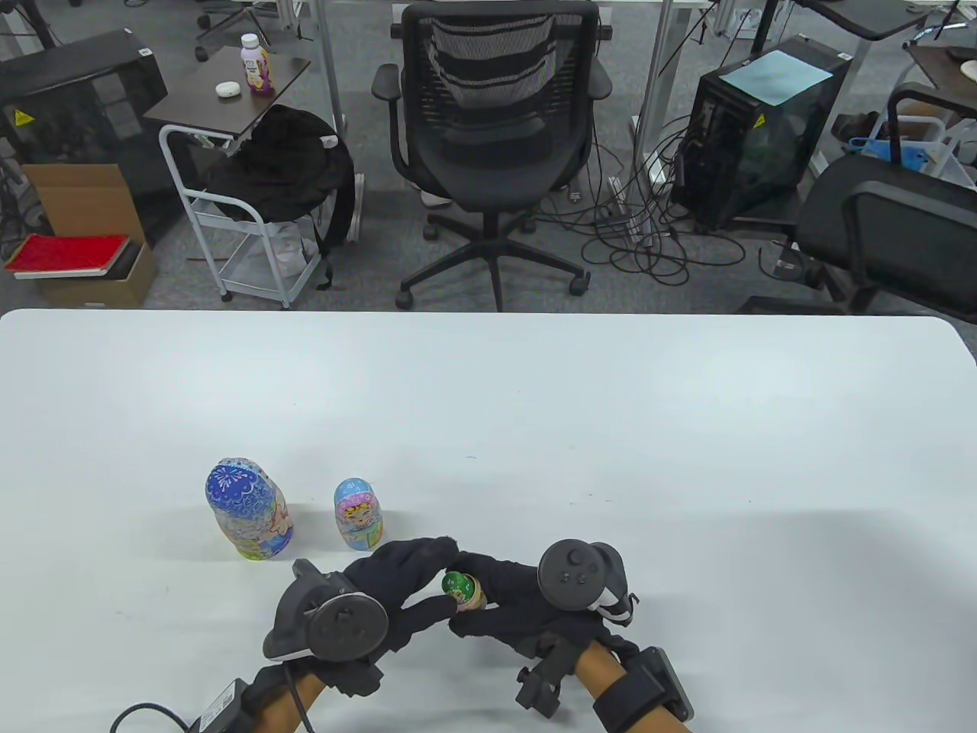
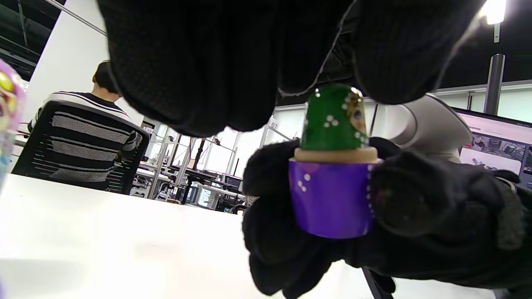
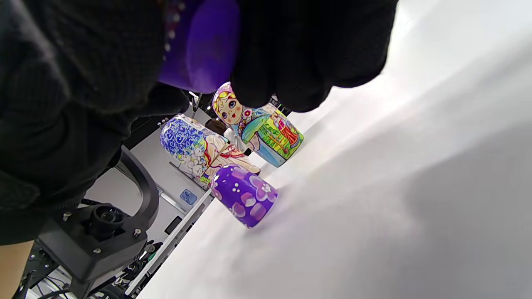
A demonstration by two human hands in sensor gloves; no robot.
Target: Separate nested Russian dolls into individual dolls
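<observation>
My right hand (image 1: 492, 599) grips a purple doll bottom half (image 2: 332, 201) just above the table; it also shows in the right wrist view (image 3: 199, 41). A small green doll (image 1: 458, 586) stands in that half, its wooden rim showing (image 2: 334, 118). My left hand (image 1: 436, 576) pinches the green doll's head from above with its fingertips (image 2: 249, 83). The purple top half (image 3: 245, 195) lies on the table, seen only in the right wrist view. A large blue doll (image 1: 248, 508) and a medium light-blue doll (image 1: 357, 514) stand upright to the left.
The white table (image 1: 611, 427) stretches far and right of the hands. The two standing dolls also show in the right wrist view, the blue one (image 3: 191, 149) and the medium one (image 3: 262, 133), just behind the purple top half. Office chairs stand beyond the far edge.
</observation>
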